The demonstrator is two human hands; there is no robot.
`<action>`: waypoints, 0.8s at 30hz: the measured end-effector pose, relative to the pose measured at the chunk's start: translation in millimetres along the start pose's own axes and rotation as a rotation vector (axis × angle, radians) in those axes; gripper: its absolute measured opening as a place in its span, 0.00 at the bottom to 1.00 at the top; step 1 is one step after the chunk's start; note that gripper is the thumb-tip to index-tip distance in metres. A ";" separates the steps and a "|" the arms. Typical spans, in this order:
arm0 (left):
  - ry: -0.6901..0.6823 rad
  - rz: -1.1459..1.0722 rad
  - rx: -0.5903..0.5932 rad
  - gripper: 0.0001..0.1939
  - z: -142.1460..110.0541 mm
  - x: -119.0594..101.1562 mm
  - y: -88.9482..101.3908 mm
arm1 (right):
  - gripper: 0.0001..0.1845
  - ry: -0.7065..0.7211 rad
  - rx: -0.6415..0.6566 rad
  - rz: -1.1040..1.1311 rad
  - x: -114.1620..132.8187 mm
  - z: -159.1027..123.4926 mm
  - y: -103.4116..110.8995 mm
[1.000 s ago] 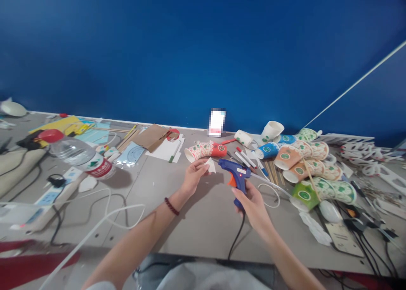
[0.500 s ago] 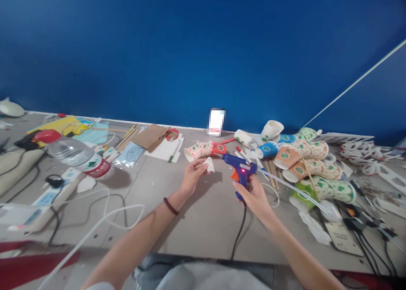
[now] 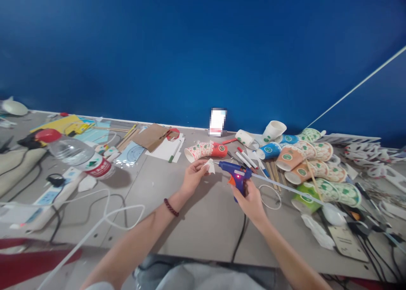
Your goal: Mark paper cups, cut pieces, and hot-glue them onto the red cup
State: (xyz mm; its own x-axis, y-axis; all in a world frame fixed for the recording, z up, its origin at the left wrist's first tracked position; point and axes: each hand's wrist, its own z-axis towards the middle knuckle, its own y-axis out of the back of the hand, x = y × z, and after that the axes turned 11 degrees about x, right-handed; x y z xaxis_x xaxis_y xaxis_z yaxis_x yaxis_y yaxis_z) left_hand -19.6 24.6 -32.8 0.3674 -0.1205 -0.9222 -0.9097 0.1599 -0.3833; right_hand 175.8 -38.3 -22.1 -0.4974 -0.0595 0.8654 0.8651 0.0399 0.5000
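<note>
My left hand (image 3: 193, 178) pinches a small white paper piece (image 3: 210, 166) above the grey table (image 3: 190, 222). My right hand (image 3: 249, 199) grips the handle of a blue hot glue gun (image 3: 235, 172) with an orange trigger and a lit red light. The gun's nozzle points left and touches or nearly touches the paper piece. A clear glue stick (image 3: 285, 187) juts from the gun's back toward the right. Its black cord (image 3: 238, 238) runs down toward me. A beaded bracelet sits on my left wrist.
Stacked patterned paper cups (image 3: 206, 149) lie just beyond my hands. A heap of coloured cups (image 3: 304, 163) and markers (image 3: 245, 157) fills the right side. A water bottle (image 3: 79, 157), power strip (image 3: 47, 197), white cables (image 3: 108, 214) and cardboard (image 3: 152, 137) lie left. A blue wall stands behind.
The glue gun moved left and its nozzle closed in on the paper piece. My left hand stayed almost still with the paper.
</note>
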 end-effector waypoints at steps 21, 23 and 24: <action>-0.045 0.038 -0.038 0.18 0.5 0.8 -0.8 | 0.16 0.050 -0.057 -0.178 0.6 -2.7 -1.1; -0.048 0.035 -0.043 0.18 0.5 1.0 -0.8 | 0.16 0.061 -0.071 -0.177 0.5 -2.8 -0.7; -0.048 0.033 -0.047 0.18 0.6 1.1 -0.7 | 0.15 0.065 -0.079 -0.177 0.3 -2.7 -0.5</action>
State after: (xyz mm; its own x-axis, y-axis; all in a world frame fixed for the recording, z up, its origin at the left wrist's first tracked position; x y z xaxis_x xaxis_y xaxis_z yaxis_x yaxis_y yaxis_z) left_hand -18.5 24.9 -33.6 0.3452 -0.0685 -0.9360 -0.9290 0.1165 -0.3512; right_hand 175.4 -41.1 -22.1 -0.6389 -0.1230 0.7594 0.7684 -0.0551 0.6375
